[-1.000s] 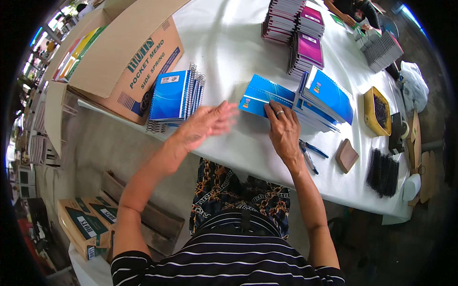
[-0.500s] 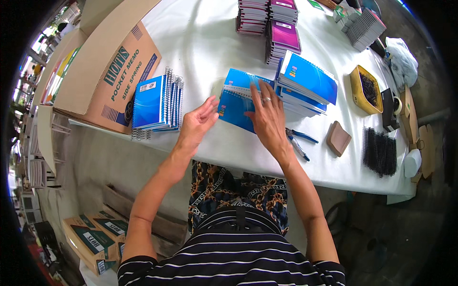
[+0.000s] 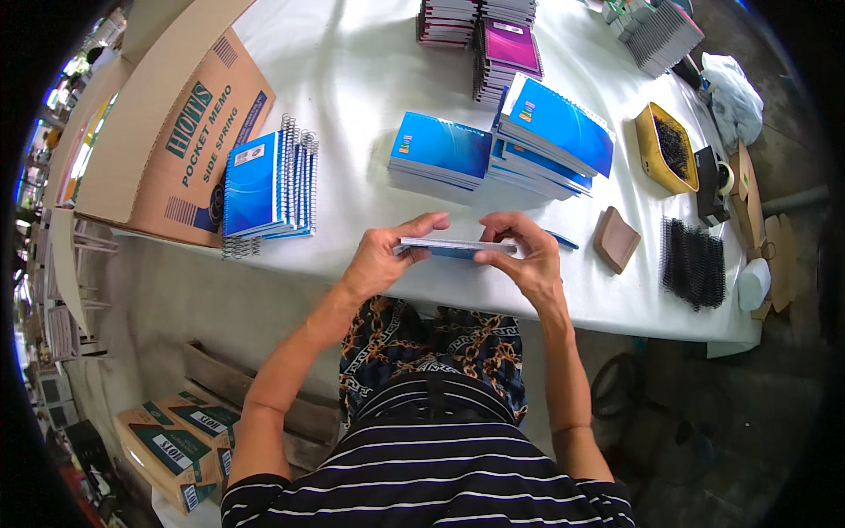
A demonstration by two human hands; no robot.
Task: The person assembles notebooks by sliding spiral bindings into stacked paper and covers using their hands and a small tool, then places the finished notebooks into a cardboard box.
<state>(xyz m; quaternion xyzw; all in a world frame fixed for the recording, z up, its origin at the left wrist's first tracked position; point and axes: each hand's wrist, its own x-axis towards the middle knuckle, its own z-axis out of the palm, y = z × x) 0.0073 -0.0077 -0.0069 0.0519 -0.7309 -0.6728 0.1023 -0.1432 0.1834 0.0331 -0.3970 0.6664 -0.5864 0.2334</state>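
Observation:
Near the table's front edge, my left hand (image 3: 387, 257) and my right hand (image 3: 531, 257) grip a thin blue memo pad (image 3: 454, 247) by its two ends. It stands on edge, with its white page edges facing up and part of its blue cover showing below. Just beyond it lies a neat stack of blue memo pads (image 3: 440, 145) with punched holes along the far edge and no coil visible. A taller, fanned stack of blue pads (image 3: 559, 132) leans against its right side. Blue-handled pliers (image 3: 563, 239) lie mostly hidden behind my right hand.
Coil-bound blue notebooks (image 3: 255, 187) stand beside an open carton (image 3: 198, 132) at left. Purple notebooks (image 3: 510, 48) are stacked at the back. On the right are a yellow tub (image 3: 653, 163), a brown block (image 3: 617, 240), black coils (image 3: 693, 264) and a tape dispenser (image 3: 713, 198).
My right hand was spread over blue pads and my left hovered beside them. Now both hands hold one pad on edge, closer to my body. The view has shifted slightly.

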